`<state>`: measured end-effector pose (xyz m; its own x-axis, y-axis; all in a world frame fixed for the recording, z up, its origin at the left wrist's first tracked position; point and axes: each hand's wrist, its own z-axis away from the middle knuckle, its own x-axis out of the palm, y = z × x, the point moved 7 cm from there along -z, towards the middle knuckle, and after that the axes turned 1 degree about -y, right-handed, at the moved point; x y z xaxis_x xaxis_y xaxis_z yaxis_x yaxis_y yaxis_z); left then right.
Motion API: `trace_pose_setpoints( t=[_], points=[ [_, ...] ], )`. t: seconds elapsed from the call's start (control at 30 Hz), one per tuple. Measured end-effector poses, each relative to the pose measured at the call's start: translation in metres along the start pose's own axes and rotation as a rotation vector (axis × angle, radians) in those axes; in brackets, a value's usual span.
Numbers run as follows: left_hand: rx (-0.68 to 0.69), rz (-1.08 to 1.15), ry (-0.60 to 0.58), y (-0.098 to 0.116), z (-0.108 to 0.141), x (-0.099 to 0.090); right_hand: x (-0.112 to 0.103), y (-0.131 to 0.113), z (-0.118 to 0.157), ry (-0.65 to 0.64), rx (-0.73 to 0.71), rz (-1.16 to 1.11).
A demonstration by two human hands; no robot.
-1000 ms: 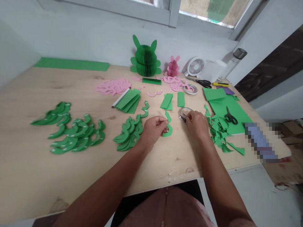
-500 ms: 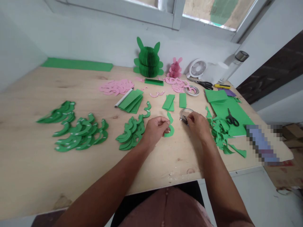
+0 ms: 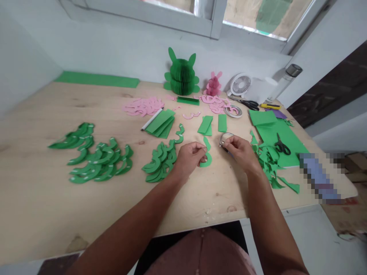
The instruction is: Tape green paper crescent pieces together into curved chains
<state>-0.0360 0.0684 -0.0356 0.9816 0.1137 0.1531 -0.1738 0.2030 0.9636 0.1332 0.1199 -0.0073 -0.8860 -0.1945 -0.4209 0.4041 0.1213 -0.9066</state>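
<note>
A wavy green paper cutout [image 3: 209, 159] is pinched at its left side between the thumb and fingers of my left hand [image 3: 189, 158]. To the right, my right hand [image 3: 240, 151] has thumb and fingertips closed at the edge of a roll of tape [image 3: 221, 138]. A small dark piece shows under those fingers, too hidden to name. Left of my left hand lies a heap of wavy green cutouts [image 3: 160, 162]. Farther left, more green cutouts [image 3: 104, 158] carry short white strips.
Green scraps [image 3: 269, 160] and black scissors [image 3: 282, 145] lie right, by green sheets [image 3: 292, 131]. Behind are folded green papers [image 3: 162, 124], pink cutouts [image 3: 145, 106], a green paper figure [image 3: 182, 78], a pink one [image 3: 213, 84], a small fan [image 3: 240, 84] and a yellow cutter [image 3: 270, 106].
My right fingers have shifted slightly at the tape roll, covering the dark piece more. My left hand keeps its pinch on the cutout. The view has shifted a little.
</note>
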Motion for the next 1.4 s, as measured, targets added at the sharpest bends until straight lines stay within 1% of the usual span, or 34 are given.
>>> trace_pose_setpoints(
  t=[0.1,0.2,0.43,0.6,0.83,0.93,1.03,1.17,1.4],
  points=[
    [0.008,0.003,-0.009,0.001,0.000,0.000,0.007,-0.004,0.003,-0.080,0.006,-0.158],
    [0.002,0.028,-0.028,0.002,0.001,0.001,0.013,-0.010,0.006,-0.144,0.000,-0.239],
    [-0.017,0.136,-0.123,0.004,0.003,0.008,0.022,-0.022,0.012,-0.236,-0.056,-0.346],
    [-0.044,0.122,-0.174,0.001,0.002,0.011,0.027,-0.026,0.014,-0.276,-0.041,-0.368],
    [-0.064,0.138,-0.197,0.001,0.001,0.012,0.029,-0.025,0.014,-0.296,-0.034,-0.379],
    [-0.095,0.193,-0.179,0.001,0.002,0.011,0.029,-0.022,0.013,-0.294,-0.023,-0.371],
    [-0.114,0.247,-0.189,0.001,0.002,0.012,0.029,-0.022,0.013,-0.288,-0.019,-0.373],
    [-0.116,0.271,-0.207,0.001,0.003,0.012,0.029,-0.024,0.014,-0.277,-0.011,-0.384],
    [-0.121,0.305,-0.235,0.001,0.003,0.014,0.031,-0.022,0.014,-0.302,-0.015,-0.413]
  ],
)
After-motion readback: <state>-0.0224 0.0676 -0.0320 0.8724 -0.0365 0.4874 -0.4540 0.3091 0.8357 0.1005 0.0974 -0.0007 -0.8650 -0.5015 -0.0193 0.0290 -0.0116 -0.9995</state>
